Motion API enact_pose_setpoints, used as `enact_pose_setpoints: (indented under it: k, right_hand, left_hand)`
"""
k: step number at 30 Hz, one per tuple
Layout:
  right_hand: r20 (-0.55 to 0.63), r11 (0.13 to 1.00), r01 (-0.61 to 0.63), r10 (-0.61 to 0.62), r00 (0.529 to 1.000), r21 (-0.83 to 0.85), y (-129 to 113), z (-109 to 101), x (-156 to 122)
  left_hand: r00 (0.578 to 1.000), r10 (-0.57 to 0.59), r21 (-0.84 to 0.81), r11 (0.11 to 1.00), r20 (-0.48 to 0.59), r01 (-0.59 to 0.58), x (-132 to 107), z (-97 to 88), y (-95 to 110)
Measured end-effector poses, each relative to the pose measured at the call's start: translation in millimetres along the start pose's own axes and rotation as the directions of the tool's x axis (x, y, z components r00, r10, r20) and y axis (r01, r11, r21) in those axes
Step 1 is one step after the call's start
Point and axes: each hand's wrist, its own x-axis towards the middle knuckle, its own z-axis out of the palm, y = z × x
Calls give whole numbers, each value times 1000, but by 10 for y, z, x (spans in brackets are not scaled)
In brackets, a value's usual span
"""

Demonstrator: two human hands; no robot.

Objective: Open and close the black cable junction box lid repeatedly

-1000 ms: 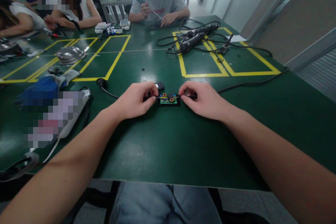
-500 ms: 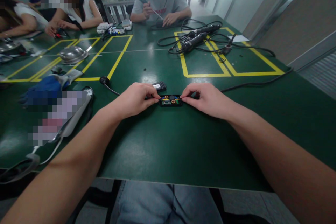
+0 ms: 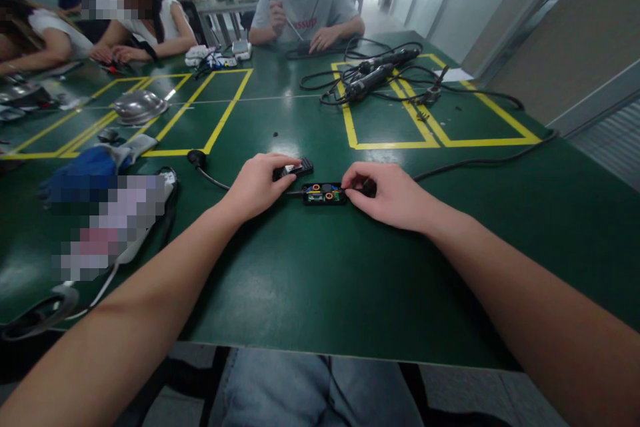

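Observation:
An open black case [image 3: 325, 201] lies on the green table in front of me, showing a small circuit board with copper coils and thin coloured wires. At its right end my right hand [image 3: 387, 195] is closed, thumb and fingertips pinching the black cord where it enters the case. My left hand [image 3: 255, 188] is beside the case's left end, its thumb and fingers around the near left part of a ribbed black cover [image 3: 305, 165] with a white label. Behind my left wrist, a cord leads to a round black plug [image 3: 197, 159].
Coiled black cables with handled tools [image 3: 370, 80] lie at the back right within yellow tape. To the left are a blue glove [image 3: 80, 173], a power strip [image 3: 145, 230] and a metal pan lid [image 3: 139, 107]. Across the table a person [image 3: 305, 7] holds a screwdriver.
My left hand has let go of the case's left end and moved onto the black cover. My right hand stays at the right end, its fingers slightly more curled.

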Motion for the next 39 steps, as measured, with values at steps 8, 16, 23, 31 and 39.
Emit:
enact_pose_setpoints:
  k: [8,16,23,31,39]
  right_hand:
    - [27,995,-43,40,999,87,-18,-16,-27]
    - [37,1000,-21,21,999,-11,-40,16,-31]
    - [11,999,43,-43,999,-12,33,45,-24]
    - [14,1000,18,-18,1000,6,55,36,0]
    - [29,1000,-29,28,999,11,42,26,32]
  left_hand:
    - [975,216,-96,971,-44,-219,-125,-116,271]
    - [946,314,-170,940,84,-297,-132,-18,315]
    - [927,364,-178,922,89,-345,-130,2,321]
    - [963,242,-144,964,120,-224,-135,-28,372]
    - [965,213,-75,976,151,-203,-126,-31,425]
